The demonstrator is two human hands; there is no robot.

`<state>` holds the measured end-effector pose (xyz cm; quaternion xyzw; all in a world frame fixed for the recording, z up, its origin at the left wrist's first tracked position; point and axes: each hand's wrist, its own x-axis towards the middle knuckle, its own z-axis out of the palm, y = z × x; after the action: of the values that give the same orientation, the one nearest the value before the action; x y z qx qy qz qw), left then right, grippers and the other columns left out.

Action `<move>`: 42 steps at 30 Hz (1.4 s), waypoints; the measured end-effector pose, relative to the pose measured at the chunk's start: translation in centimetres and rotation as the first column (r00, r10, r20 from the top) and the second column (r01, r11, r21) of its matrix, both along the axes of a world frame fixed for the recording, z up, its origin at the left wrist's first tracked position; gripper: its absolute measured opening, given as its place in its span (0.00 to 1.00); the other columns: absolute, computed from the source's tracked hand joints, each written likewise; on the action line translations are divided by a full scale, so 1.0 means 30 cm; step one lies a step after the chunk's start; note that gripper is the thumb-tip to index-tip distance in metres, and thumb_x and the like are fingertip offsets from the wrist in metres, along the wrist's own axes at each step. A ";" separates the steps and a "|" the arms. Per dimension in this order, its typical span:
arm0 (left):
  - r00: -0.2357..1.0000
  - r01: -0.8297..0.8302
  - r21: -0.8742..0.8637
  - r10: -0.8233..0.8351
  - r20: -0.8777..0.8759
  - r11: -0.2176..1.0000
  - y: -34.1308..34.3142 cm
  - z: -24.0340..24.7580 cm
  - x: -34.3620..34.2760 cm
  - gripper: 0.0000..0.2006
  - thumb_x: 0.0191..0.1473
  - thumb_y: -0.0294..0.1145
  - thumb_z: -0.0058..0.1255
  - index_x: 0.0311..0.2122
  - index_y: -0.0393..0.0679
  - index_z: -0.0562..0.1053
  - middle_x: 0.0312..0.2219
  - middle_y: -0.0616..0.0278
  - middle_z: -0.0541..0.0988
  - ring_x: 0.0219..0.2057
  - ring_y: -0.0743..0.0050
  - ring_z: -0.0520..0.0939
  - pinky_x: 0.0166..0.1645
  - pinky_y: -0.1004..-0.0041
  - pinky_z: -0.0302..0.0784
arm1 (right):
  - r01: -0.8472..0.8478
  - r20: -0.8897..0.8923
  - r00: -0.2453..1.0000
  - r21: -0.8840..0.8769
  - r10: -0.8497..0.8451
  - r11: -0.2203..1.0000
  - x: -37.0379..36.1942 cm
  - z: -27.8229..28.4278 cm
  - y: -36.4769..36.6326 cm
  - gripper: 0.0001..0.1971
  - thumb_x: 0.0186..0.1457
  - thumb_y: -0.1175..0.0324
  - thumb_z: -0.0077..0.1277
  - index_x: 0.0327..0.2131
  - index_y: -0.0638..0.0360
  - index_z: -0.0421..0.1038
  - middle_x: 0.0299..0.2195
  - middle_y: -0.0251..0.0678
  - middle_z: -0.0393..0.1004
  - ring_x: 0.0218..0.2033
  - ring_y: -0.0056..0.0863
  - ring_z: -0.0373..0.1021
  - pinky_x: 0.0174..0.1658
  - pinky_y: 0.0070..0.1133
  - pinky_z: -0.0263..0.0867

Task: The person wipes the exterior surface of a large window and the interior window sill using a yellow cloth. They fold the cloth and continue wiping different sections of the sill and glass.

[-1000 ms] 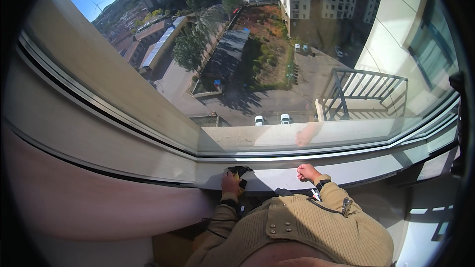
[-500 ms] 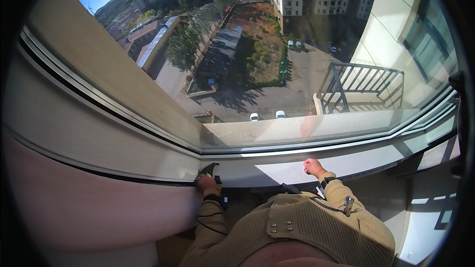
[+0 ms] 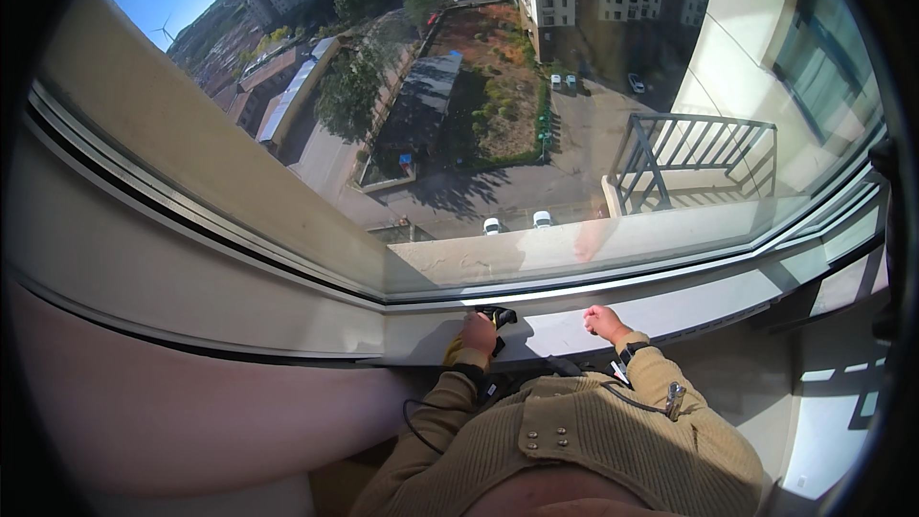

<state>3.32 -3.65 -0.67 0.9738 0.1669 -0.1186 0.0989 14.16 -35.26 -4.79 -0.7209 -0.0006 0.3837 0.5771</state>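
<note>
Over the white windowsill [image 3: 565,330], my left hand [image 3: 479,333] is closed around a black-and-yellow tool [image 3: 497,313]. The tool's black head points to the right, close to the window frame, and a yellow part shows below my fingers. Its exact kind cannot be made out. To the right, my right hand [image 3: 604,323] is closed above the sunlit part of the sill, fingers curled inward. Whatever those fingers may hold is hidden. The two hands are apart.
A large window pane [image 3: 459,263] in a white frame [image 3: 574,289] rises just beyond the sill. A pale wall [image 3: 191,393] curves along the left. Outside, far below, lie parked cars, trees and buildings; a grey metal railing [image 3: 704,148] stands at the right.
My left hand has moved right with the black-and-yellow tool, from the sill's left corner toward my right hand. My right hand has stayed almost in place.
</note>
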 end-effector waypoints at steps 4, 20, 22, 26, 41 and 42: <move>0.976 0.211 -0.128 -0.202 0.081 0.969 -0.147 0.043 0.038 0.25 0.39 0.36 0.59 0.44 0.39 0.68 0.38 0.50 0.70 0.39 0.49 0.73 0.42 0.60 0.72 | -0.007 -0.057 0.998 0.010 0.008 1.000 0.009 0.007 -0.002 0.07 0.51 0.74 0.44 0.34 0.63 0.67 0.23 0.33 0.71 0.22 0.19 0.69 0.26 0.17 0.65; 0.822 -0.551 -0.018 0.546 0.158 0.834 0.404 0.070 -0.274 0.32 0.37 0.42 0.64 0.49 0.40 0.67 0.41 0.47 0.70 0.42 0.47 0.73 0.45 0.58 0.71 | 0.040 -0.049 0.998 -0.167 -0.049 0.985 0.016 0.045 0.022 0.06 0.53 0.71 0.44 0.33 0.61 0.68 0.23 0.34 0.72 0.21 0.20 0.69 0.24 0.18 0.66; 0.805 -0.544 -0.048 0.537 0.255 0.838 0.473 0.088 -0.303 0.33 0.36 0.41 0.64 0.48 0.38 0.67 0.39 0.46 0.71 0.42 0.48 0.73 0.45 0.59 0.72 | 0.047 -0.006 0.999 -0.115 -0.048 0.992 0.008 0.031 0.020 0.06 0.52 0.72 0.43 0.33 0.61 0.68 0.23 0.34 0.71 0.21 0.20 0.68 0.25 0.18 0.66; 0.714 -0.693 0.000 0.686 0.143 0.721 0.464 0.098 -0.276 0.32 0.39 0.41 0.63 0.49 0.37 0.66 0.42 0.46 0.70 0.43 0.48 0.73 0.46 0.62 0.72 | 0.081 0.056 0.996 -0.152 -0.074 0.985 -0.010 0.008 0.021 0.06 0.51 0.73 0.43 0.33 0.62 0.68 0.23 0.33 0.71 0.21 0.20 0.68 0.26 0.18 0.65; 0.955 0.261 -0.318 -0.195 0.225 0.911 0.086 0.039 -0.077 0.31 0.37 0.41 0.62 0.49 0.43 0.68 0.38 0.52 0.69 0.39 0.47 0.72 0.42 0.57 0.71 | 0.173 0.283 0.954 -0.271 -0.093 0.947 -0.029 -0.051 0.046 0.06 0.50 0.72 0.42 0.29 0.60 0.69 0.20 0.31 0.70 0.20 0.20 0.67 0.25 0.19 0.65; 0.954 0.270 -0.368 -0.197 0.225 0.890 0.120 0.039 -0.078 0.32 0.37 0.41 0.62 0.49 0.43 0.68 0.39 0.52 0.69 0.39 0.47 0.72 0.42 0.58 0.71 | 0.190 0.277 0.955 -0.311 -0.102 0.931 -0.032 -0.055 0.044 0.06 0.50 0.72 0.42 0.29 0.60 0.69 0.20 0.31 0.70 0.20 0.20 0.67 0.25 0.19 0.65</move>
<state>0.99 -0.04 0.50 0.9534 0.0110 -0.0717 0.2928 13.19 -33.93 -6.44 -0.8498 0.0439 0.2376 0.4684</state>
